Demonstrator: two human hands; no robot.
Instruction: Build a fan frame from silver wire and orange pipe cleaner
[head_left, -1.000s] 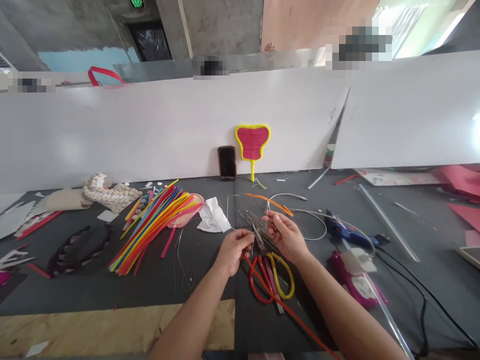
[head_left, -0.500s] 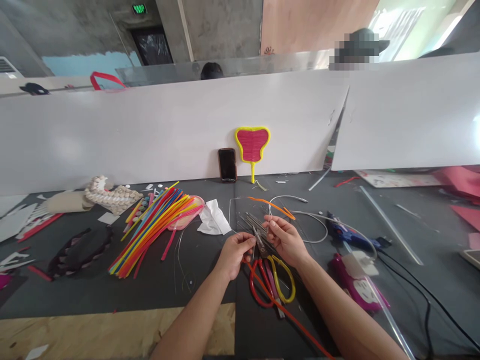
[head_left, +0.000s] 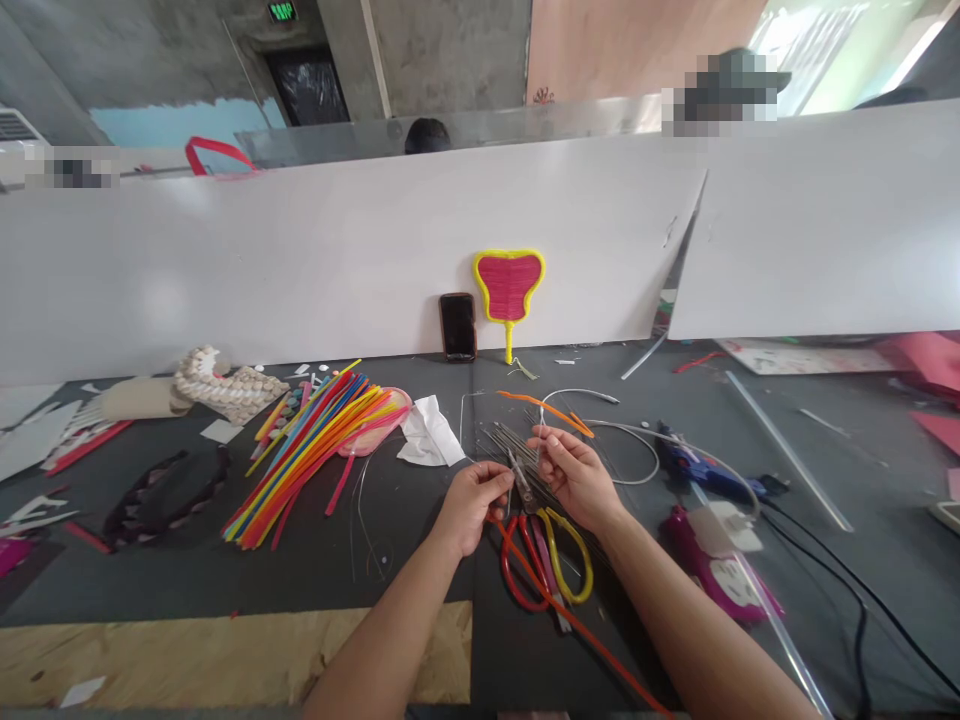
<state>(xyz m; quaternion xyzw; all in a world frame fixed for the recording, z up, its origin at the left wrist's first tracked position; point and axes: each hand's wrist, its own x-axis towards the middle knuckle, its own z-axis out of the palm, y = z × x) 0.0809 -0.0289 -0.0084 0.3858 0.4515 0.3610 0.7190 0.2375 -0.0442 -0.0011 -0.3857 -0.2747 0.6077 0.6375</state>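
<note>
Thin metal wire (head_left: 541, 425) is pinched in the right hand (head_left: 576, 477), just above the wire bundle (head_left: 510, 445). Left hand (head_left: 471, 505) is closed on an orange stem (head_left: 555, 610) beside the scissors (head_left: 551, 550). Both sit over the grey table (head_left: 187, 580), near the glue gun (head_left: 701, 465).

The left hand (head_left: 471, 503) and right hand (head_left: 576, 474) have drawn slightly closer over the scissors (head_left: 541, 545)
</note>
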